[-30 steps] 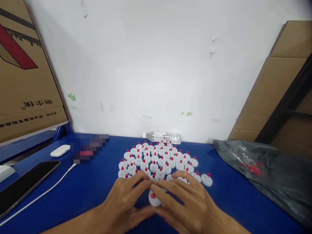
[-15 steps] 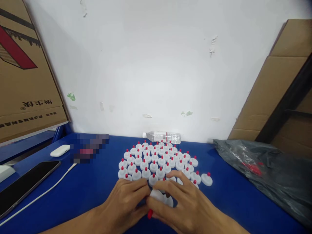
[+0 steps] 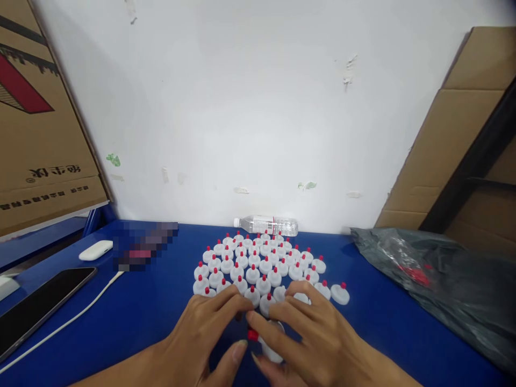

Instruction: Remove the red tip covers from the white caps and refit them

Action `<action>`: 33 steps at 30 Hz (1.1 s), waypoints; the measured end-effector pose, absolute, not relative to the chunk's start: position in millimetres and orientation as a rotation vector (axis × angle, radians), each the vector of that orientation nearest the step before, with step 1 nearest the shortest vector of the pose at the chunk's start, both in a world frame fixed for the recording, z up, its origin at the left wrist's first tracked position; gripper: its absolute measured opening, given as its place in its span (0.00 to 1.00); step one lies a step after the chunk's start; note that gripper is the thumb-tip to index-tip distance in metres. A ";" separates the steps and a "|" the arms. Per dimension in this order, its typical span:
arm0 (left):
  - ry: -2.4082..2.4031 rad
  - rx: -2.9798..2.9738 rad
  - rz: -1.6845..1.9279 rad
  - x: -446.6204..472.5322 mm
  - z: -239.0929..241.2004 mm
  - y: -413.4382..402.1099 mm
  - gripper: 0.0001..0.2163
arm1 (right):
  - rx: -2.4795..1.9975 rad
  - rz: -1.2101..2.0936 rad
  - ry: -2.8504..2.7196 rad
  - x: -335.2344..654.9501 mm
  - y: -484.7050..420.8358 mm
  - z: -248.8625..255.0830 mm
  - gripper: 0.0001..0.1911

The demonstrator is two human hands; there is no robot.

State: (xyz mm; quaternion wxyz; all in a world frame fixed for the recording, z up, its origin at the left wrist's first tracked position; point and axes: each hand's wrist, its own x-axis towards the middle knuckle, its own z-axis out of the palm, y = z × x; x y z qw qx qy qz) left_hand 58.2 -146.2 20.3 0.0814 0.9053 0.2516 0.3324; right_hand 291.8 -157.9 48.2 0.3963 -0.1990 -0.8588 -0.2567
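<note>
Both my hands meet low in the middle of the view over a blue table (image 3: 153,317). My left hand (image 3: 203,336) pinches a small red tip (image 3: 252,335) with its fingers curled. My right hand (image 3: 318,338) grips a white cap (image 3: 271,349) against that tip, fingers wrapped round it. Just beyond my fingertips stand several white caps with red tips (image 3: 258,263), packed in rows.
A clear water bottle (image 3: 266,224) lies by the white wall. A dark plastic bag (image 3: 439,285) sits at the right, cardboard boxes at both sides. At the left are a tablet (image 3: 36,309), a white cable (image 3: 80,314) and a white case (image 3: 95,250).
The white cap has been turned in my hands; its red tip now sits between my left fingers. Both hands have drawn slightly towards me.
</note>
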 end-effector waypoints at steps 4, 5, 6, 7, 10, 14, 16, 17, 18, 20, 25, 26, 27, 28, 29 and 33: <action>0.740 2.682 1.011 61.8 20.2 -146.1 0.12 | -0.474 -0.667 -2.215 290.6 -157.1 47.9 0.09; 0.730 2.680 1.026 62.9 20.4 -145.7 0.10 | -0.465 -0.676 -2.230 291.2 -156.1 47.4 0.10; 0.709 2.685 1.034 64.0 20.7 -145.0 0.09 | -0.459 -0.684 -2.242 291.9 -155.0 46.6 0.11; 0.673 2.699 1.025 64.9 21.0 -144.3 0.07 | -0.454 -0.692 -2.251 292.7 -154.0 45.6 0.11; 0.554 2.772 0.963 66.1 21.6 -142.2 0.05 | -0.439 -0.687 -2.289 294.7 -152.4 42.4 0.11; 0.526 2.806 0.934 65.3 21.6 -141.6 0.07 | -0.437 -0.680 -2.327 294.5 -154.1 41.7 0.10; 0.534 2.802 0.922 65.5 21.5 -142.0 0.08 | -0.439 -0.694 -2.347 293.3 -155.5 42.9 0.11; 0.537 2.806 0.921 65.9 21.4 -142.2 0.09 | -0.438 -0.696 -2.355 292.6 -156.2 43.4 0.11; 0.536 2.816 0.923 66.6 21.3 -142.4 0.10 | -0.433 -0.690 -2.363 292.0 -156.8 43.7 0.10; 0.512 2.851 0.943 68.5 21.0 -142.4 0.10 | -0.424 -0.674 -2.367 291.1 -157.7 43.8 0.11; 0.424 2.916 1.037 72.6 17.7 -141.0 0.12 | -0.404 -0.659 -2.356 289.6 -158.2 44.4 0.15; 0.418 2.912 1.042 73.0 16.9 -140.8 0.12 | -0.404 -0.663 -2.356 289.5 -157.9 45.2 0.15; 0.410 2.904 1.046 73.4 16.2 -140.8 0.12 | -0.405 -0.668 -2.357 289.4 -157.5 46.2 0.14; 0.409 2.892 1.049 73.8 15.7 -141.0 0.13 | -0.404 -0.675 -2.358 289.6 -157.1 47.2 0.13; 0.404 2.878 1.056 74.2 15.5 -141.4 0.13 | -0.399 -0.681 -2.357 289.8 -156.7 48.1 0.12; 0.400 2.799 1.073 76.1 18.0 -143.6 0.16 | -0.400 -0.735 -2.331 292.0 -156.6 49.7 0.11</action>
